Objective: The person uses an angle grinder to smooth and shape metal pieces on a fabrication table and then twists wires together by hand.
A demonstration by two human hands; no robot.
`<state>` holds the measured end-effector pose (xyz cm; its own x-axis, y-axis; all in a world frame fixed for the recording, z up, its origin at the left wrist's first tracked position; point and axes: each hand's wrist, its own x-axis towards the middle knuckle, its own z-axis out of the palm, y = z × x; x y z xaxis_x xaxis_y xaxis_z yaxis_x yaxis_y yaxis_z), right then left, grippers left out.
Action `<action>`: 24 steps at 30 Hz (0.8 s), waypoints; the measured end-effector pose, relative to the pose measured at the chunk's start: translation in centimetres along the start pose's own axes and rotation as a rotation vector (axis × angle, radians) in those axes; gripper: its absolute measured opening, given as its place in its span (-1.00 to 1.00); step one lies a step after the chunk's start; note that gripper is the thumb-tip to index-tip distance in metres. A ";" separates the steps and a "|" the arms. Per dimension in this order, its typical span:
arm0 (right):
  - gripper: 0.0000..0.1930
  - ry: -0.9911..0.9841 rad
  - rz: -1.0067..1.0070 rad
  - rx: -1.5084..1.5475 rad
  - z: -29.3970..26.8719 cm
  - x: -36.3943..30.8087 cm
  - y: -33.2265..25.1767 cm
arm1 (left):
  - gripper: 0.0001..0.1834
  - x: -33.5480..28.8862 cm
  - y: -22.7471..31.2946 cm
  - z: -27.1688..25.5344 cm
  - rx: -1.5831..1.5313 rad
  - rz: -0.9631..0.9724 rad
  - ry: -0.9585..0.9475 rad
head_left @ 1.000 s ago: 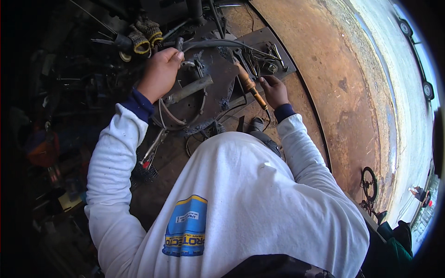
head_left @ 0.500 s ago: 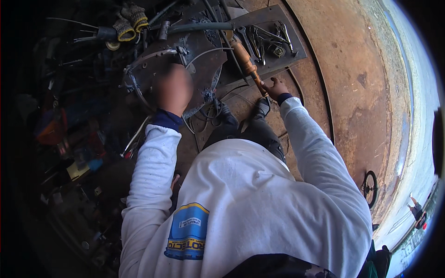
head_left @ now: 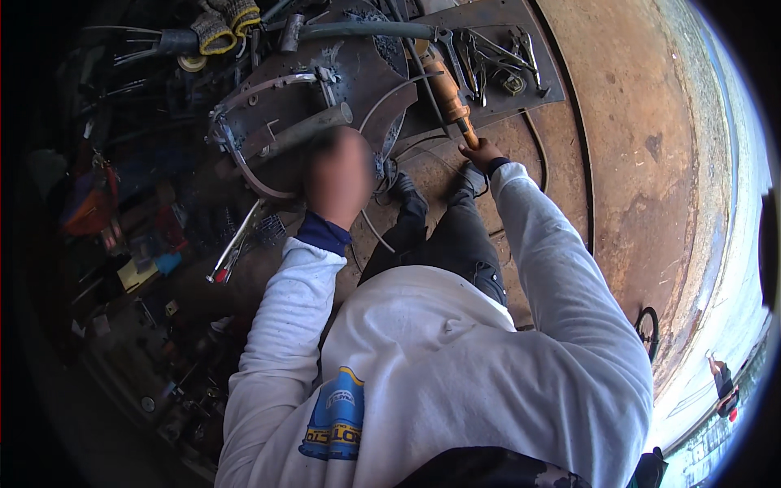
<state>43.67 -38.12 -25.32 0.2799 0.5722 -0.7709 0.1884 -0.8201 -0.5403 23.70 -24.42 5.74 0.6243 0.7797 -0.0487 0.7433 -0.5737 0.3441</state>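
My right hand (head_left: 482, 154) is closed round the near end of an orange angle grinder (head_left: 447, 93), which lies with its far end on the metal table. Over the table's near left edge hovers my left hand (head_left: 340, 183), its fingers smeared, so I cannot tell what it holds, if anything. Just beyond it lies a grey metal pipe (head_left: 307, 132), partly hidden by that hand. A curved metal frame (head_left: 230, 148) surrounds the pipe's left end. Beneath them is a dark steel plate (head_left: 382, 114) with a jagged edge.
Wrenches and locking pliers (head_left: 488, 69) lie right of the grinder. A hammer (head_left: 291, 34) and yellow-cuffed work gloves (head_left: 215, 31) sit at the far left. Cables (head_left: 533, 146) cross the ground round my shoes (head_left: 468, 179). Another person (head_left: 722, 382) is far off right.
My right hand, with fingers apart before, has closed round the grinder's near end. My left hand has shifted right and nearer to me, and the pipe now shows beyond it.
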 end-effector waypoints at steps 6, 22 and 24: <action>-0.20 0.051 0.104 -0.051 0.8 2.0 -0.1 | -0.81 0.7 -0.6 0.1 0.215 -0.047 -0.064; -0.65 0.223 0.005 -0.063 1.9 -5.7 0.6 | -0.78 0.4 -1.2 0.4 0.181 0.072 0.026; -0.67 0.224 -0.011 -0.051 2.5 -8.6 2.6 | -0.77 0.7 -1.3 0.4 0.202 0.088 0.035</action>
<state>39.38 -45.16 -21.01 0.4789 0.5697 -0.6679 0.2386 -0.8166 -0.5256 23.22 -23.26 4.86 0.6827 0.7307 0.0074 0.7216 -0.6757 0.1509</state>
